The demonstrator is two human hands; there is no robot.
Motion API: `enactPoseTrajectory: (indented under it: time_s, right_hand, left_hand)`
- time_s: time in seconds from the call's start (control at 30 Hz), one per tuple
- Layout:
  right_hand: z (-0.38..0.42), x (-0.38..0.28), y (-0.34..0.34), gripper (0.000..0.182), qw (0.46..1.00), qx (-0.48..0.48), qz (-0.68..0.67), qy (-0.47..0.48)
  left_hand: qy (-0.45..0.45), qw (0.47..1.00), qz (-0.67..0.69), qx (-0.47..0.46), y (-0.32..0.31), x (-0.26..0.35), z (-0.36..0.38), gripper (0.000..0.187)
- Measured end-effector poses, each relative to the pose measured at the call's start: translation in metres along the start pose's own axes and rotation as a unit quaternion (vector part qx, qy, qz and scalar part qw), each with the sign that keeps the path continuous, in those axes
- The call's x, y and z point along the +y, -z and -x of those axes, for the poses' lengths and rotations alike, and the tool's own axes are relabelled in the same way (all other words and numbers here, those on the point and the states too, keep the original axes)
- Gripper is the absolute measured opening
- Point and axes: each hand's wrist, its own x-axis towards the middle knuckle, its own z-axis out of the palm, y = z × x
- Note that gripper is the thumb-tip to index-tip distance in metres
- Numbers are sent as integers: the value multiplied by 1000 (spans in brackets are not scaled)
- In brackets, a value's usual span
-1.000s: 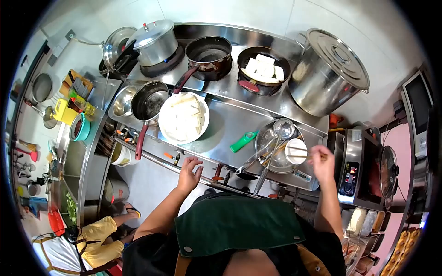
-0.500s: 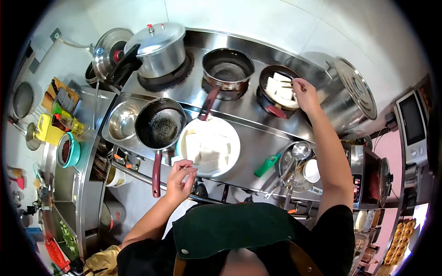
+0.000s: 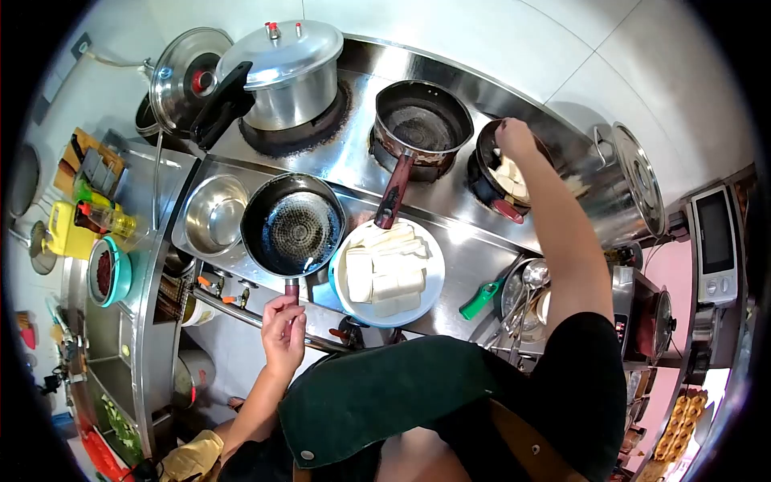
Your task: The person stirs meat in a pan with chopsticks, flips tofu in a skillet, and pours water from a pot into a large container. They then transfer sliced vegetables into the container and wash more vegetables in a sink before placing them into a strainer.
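Observation:
My left hand [image 3: 283, 333], its fingers loosely bent and the thumb apart, overlaps the dark red handle [image 3: 292, 287] of a deep black pan [image 3: 293, 223]. To its right stands a white bowl [image 3: 434, 273] filled with white tofu slabs [image 3: 385, 269]. My right hand [image 3: 516, 138] reaches over a small pan [image 3: 479, 165] on the far right burner. Its fingers are closed, and the chopsticks they hold are mostly hidden by the hand. More pale tofu pieces [image 3: 511, 177] lie in that pan, partly covered by my forearm.
A pressure cooker [image 3: 285, 88] and an older saucepan [image 3: 424, 112] sit on the back burners. A steel bowl [image 3: 215, 213] stands left of the black pan. Green-handled scissors [image 3: 482, 299], ladles [image 3: 534, 275] and a tall steel pot [image 3: 614, 193] are on the right.
My left hand has moved left from beside the white bowl to the pan handle. My right hand has moved farther over the small pan. The view has come closer to the stove.

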Motion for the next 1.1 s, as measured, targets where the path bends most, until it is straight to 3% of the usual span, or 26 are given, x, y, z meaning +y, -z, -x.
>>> enactPoseTrajectory:
  time_s: [0.2, 0.27, 0.4, 0.53, 0.8, 0.97, 1.1]
  right_hand:
    - [9, 38, 52, 22, 999, 13, 25, -25]
    - [20, 51, 63, 21, 996, 21, -61, -62]
    - [41, 81, 57, 20, 988, 82, -107, -73]
    - [52, 98, 40, 22, 963, 61, -219, -142]
    - [64, 68, 34, 20, 881, 66, -455, -111]
    - [61, 53, 30, 20, 877, 47, -464, -113]
    - [64, 51, 24, 19, 877, 109, -453, -121]
  left_hand:
    - [6, 1000, -24, -2, -13, 7, -3, 10]
    - [4, 1000, -19, -6, -21, 10, -5, 10]
    - [-21, 999, -16, -24, -33, 22, -6, 11]
    - [-39, 998, -25, -44, -40, 35, -7, 14]
    - [-49, 996, -42, -54, -44, 47, -5, 15]
    - [-50, 996, -51, -48, -43, 53, -3, 14]
    - [-51, 996, -53, -44, -42, 54, 0, 14]
